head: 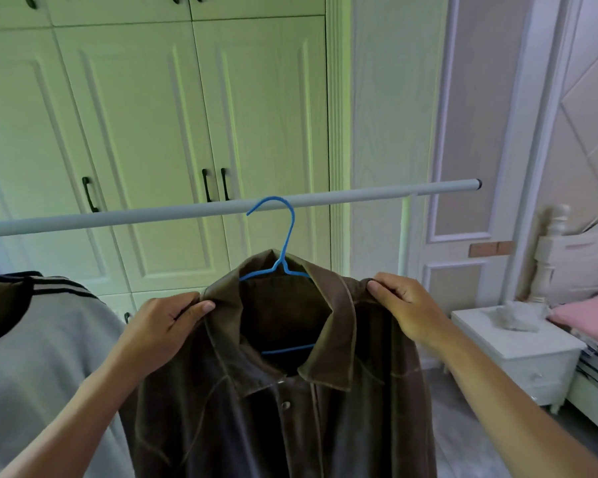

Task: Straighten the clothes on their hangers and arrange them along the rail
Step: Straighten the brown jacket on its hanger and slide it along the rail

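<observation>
A brown jacket [290, 426] hangs on a blue wire hanger [288, 236] in the middle of the view, its collar spread open and its front buttoned, with one snap showing below the collar. The hanger's hook curves over a pale grey rail [118, 215] at 12 o'clock from the collar; the rail runs from the 9 o'clock edge up towards 3 o'clock, where it ends in a dark cap. The left hand [166, 326] is at 9 o'clock of the collar and pinches the jacket's shoulder seam, thumb laid along the top and fingers curled underneath. The right hand [404, 305] is at 3 o'clock of the collar and grips the other shoulder the same way, thumb tip on the seam and fingers folded over the cloth. Both forearms reach in from the 7 and 5 o'clock corners. At 9 o'clock of the jacket, just beside the left forearm, hangs a grey sweatshirt [49, 357] with a dark striped collar. Behind the rail stands a white wardrobe [135, 115] with dark handles. At 3 o'clock, well apart from the jacket, a white nightstand [518, 353] carries a crumpled grey cloth [515, 319], and a pink cushion [587, 315] lies just beyond it
</observation>
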The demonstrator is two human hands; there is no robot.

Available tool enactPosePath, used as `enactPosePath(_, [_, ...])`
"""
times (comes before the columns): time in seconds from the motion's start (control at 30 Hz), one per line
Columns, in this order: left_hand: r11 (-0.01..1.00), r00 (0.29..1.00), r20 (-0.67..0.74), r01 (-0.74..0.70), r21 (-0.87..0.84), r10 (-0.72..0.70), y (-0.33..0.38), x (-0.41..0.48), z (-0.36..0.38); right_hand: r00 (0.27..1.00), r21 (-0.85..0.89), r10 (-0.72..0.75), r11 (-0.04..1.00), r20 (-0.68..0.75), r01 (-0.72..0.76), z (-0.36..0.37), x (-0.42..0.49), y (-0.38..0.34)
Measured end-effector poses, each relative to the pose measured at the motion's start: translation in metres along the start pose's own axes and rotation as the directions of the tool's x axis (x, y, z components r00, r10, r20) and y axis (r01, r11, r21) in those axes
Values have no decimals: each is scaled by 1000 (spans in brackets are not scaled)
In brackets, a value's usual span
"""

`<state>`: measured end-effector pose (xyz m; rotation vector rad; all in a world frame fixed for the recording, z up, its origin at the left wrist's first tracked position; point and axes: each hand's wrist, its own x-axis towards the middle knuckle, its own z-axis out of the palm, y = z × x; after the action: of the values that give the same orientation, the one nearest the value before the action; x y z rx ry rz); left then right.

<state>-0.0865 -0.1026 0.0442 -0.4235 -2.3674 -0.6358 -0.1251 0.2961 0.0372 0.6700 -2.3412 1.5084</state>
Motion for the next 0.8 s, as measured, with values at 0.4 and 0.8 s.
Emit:
enactPosePath(0.4, [999, 998, -58, -13, -42, 11, 15, 11, -22, 967, 69, 39, 996, 252, -58, -31, -2, -14])
enactPosePath(0.8, [974, 988, 146, -89, 209, 59, 8, 15, -22, 933, 137, -84, 990, 350, 38, 5, 32, -33])
